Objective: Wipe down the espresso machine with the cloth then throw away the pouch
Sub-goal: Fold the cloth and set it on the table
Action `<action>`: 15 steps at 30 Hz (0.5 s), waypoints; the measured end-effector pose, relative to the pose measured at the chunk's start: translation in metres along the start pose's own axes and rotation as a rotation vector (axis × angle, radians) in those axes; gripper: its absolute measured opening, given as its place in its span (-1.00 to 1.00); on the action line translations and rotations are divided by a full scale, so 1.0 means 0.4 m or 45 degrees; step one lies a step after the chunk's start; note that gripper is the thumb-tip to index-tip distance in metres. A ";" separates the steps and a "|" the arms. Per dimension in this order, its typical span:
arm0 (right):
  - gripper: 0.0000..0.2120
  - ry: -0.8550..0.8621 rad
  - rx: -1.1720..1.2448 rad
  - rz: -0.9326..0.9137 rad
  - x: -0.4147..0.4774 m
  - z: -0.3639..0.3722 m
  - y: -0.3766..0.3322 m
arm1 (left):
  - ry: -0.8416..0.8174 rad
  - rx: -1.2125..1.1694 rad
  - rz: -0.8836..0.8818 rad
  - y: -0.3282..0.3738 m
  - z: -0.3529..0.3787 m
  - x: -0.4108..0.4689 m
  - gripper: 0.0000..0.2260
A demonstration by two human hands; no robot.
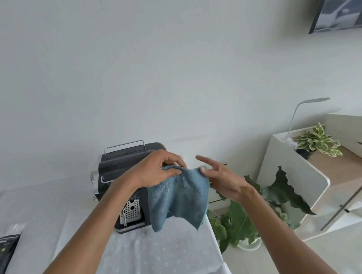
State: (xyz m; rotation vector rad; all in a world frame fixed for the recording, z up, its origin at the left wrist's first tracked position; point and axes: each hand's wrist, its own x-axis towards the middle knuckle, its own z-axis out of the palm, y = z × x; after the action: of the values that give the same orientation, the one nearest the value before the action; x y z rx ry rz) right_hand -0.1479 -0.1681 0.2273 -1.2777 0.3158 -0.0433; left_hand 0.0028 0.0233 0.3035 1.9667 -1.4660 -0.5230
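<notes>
The table [143,262] (white dotted cloth) carries the espresso machine [121,164] and a black pouch [1,253]

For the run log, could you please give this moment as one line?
left hand + right hand: holding blue terry cloth | black espresso machine: unwiped | black pouch: on table

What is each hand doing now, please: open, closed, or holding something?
Left hand: closed, pinching the top edge of the blue cloth.
Right hand: thumb and one finger pinch the cloth's other corner; the remaining fingers are spread.
</notes>
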 end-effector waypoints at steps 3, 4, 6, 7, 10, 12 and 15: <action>-0.45 -0.069 -0.230 -0.041 -0.007 -0.001 -0.017 | 0.053 0.032 -0.053 -0.014 0.006 -0.024 -0.88; -0.50 -0.062 -0.374 -0.073 -0.010 -0.001 -0.029 | 0.068 0.040 -0.070 -0.020 0.006 -0.031 -0.89; -0.59 -0.050 -0.765 -0.154 -0.013 0.006 -0.058 | 0.090 0.028 -0.097 -0.027 0.005 -0.044 -0.89; -0.64 -0.066 -0.960 -0.186 -0.012 0.015 -0.072 | 0.098 0.015 -0.110 -0.029 0.008 -0.049 -0.89; -0.73 -0.136 -1.394 -0.172 -0.008 0.064 -0.102 | 0.106 0.013 -0.116 -0.031 0.023 -0.056 -0.89; -0.77 -0.175 -1.641 -0.150 0.006 0.086 -0.101 | 0.111 0.016 -0.117 -0.039 0.035 -0.060 -0.89; -0.82 -0.163 -1.816 -0.163 0.024 0.098 -0.083 | 0.078 -0.018 -0.239 -0.070 0.046 -0.091 -0.73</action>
State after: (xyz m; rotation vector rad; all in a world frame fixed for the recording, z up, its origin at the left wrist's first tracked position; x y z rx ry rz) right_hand -0.1239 -0.1432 0.2664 -2.6993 0.1172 0.1919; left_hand -0.0001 0.0586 0.2691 2.1023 -1.2441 -0.5469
